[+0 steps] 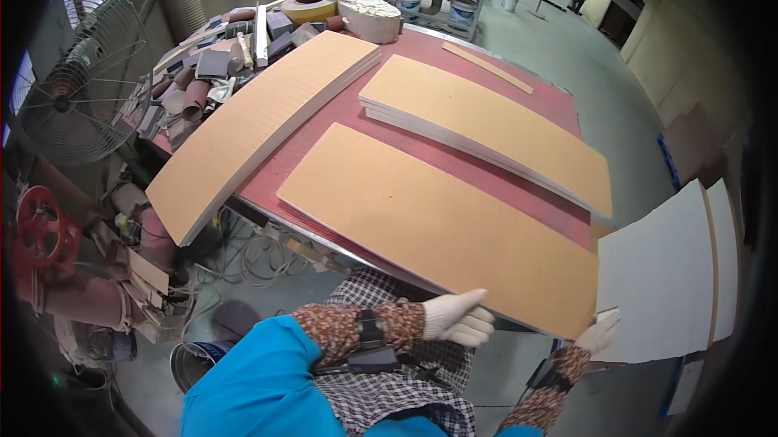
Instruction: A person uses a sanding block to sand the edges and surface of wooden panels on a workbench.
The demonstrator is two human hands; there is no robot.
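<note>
From here I see a wire fan [61, 103] at upper left, a red wheel [49, 228] below it, and a bucket [463, 11] near top centre.

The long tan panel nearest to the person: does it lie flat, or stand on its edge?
It lies flat: the tan panel shows its broad face upward on the red table.

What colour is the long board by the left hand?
The board is light tan, best seen in the head view.

Workbench [344, 103], boards [438, 218], buckets [462, 13] and fan [62, 103] show a workshop.
</note>
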